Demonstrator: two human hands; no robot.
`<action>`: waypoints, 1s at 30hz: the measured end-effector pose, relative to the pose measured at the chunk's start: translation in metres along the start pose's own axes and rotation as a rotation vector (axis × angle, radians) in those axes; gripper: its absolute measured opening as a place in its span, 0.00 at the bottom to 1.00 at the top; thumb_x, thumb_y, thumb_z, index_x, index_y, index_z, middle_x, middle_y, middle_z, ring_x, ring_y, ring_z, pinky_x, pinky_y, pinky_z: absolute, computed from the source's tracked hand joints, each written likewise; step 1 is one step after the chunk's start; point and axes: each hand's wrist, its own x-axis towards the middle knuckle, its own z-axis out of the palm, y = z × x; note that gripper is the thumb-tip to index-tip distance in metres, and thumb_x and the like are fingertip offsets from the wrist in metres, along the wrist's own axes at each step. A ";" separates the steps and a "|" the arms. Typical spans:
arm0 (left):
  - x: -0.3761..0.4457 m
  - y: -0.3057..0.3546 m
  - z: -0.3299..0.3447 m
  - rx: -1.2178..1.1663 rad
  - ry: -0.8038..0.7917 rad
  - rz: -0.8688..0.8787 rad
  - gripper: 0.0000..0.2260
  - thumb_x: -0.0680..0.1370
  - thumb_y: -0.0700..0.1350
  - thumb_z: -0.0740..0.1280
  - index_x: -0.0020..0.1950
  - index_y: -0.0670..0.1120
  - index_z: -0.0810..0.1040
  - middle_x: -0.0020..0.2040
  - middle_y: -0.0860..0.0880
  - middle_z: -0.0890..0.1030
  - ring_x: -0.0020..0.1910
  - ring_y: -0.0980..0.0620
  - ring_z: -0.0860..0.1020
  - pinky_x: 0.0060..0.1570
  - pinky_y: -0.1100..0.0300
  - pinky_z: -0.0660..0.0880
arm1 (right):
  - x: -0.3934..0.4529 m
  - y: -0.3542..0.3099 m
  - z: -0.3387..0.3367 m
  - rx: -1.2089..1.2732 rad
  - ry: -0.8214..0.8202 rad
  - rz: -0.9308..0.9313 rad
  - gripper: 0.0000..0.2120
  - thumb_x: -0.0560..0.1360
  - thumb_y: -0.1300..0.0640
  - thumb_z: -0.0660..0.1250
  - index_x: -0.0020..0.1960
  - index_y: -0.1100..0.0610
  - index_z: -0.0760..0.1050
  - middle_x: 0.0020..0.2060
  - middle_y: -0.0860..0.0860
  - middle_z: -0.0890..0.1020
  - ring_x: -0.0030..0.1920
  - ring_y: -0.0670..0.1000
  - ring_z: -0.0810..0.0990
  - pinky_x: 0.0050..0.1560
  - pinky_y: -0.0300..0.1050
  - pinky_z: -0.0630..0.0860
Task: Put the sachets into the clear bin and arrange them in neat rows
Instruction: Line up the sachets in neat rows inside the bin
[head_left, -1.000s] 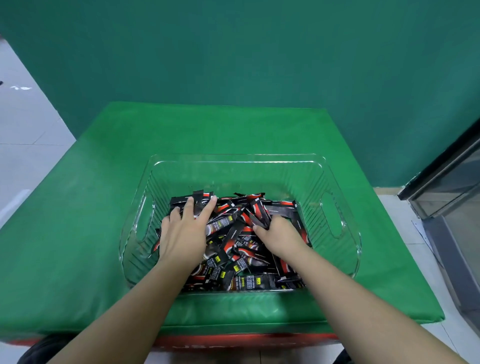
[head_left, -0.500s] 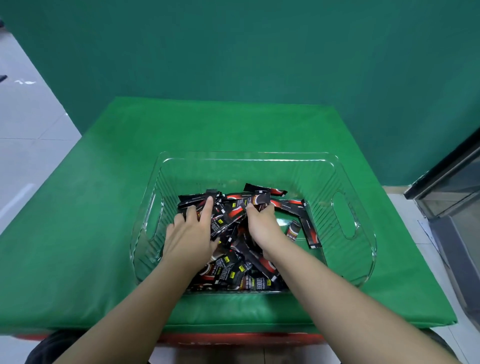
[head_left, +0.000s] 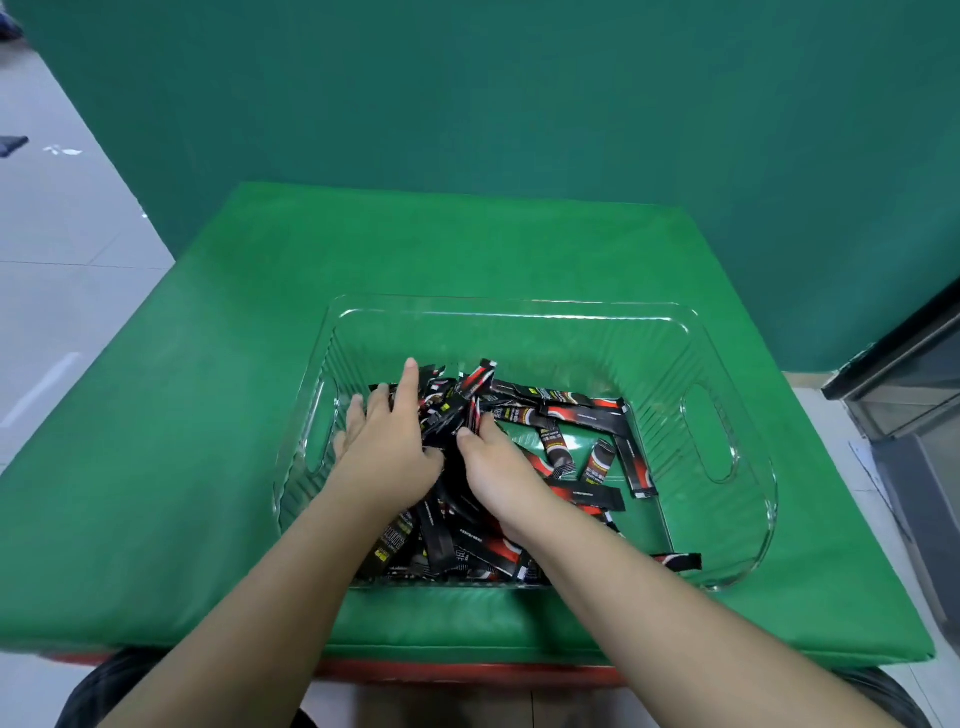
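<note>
Left hand (head_left: 387, 447) lies palm-down on the sachets (head_left: 524, 467), fingers mostly straight and pressing, index stretched forward. Right hand (head_left: 501, 470) sits just beside it, fingers curled into the heap and gripping a bunch. All visible sachets are inside the bin (head_left: 727, 571), most heaped under and between the hands, a few lying loose to the right of the right hand. No rows yet.

Risks, as judged: squeezing the heap together may buckle or crease sachets; a bunch lifted crooked may shed strays back onto the floor of the bin; crossed sachets under the palms may snag and spoil alignment.

Writing: black wrappers with red bands and small yellow marks; white print is present but too small to read. No brand is legible.
</note>
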 end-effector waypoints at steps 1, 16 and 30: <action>-0.001 0.000 -0.002 0.020 -0.016 0.034 0.40 0.76 0.47 0.63 0.77 0.57 0.36 0.79 0.45 0.46 0.77 0.43 0.42 0.72 0.40 0.46 | -0.002 -0.002 0.003 -0.015 -0.013 -0.005 0.29 0.81 0.51 0.51 0.78 0.56 0.47 0.74 0.55 0.62 0.70 0.56 0.65 0.69 0.48 0.63; -0.004 -0.002 0.025 0.272 -0.065 0.292 0.24 0.77 0.69 0.49 0.73 0.70 0.54 0.78 0.55 0.39 0.75 0.44 0.33 0.67 0.36 0.32 | -0.004 0.019 -0.073 -0.523 0.200 -0.205 0.19 0.78 0.66 0.54 0.63 0.56 0.77 0.62 0.53 0.78 0.61 0.52 0.75 0.56 0.39 0.70; -0.004 0.001 0.027 0.246 -0.010 0.211 0.25 0.79 0.61 0.57 0.75 0.67 0.52 0.78 0.54 0.40 0.76 0.41 0.36 0.71 0.36 0.38 | 0.034 0.026 -0.086 -1.045 0.143 -0.190 0.08 0.79 0.66 0.56 0.45 0.63 0.72 0.39 0.57 0.69 0.48 0.57 0.72 0.44 0.46 0.69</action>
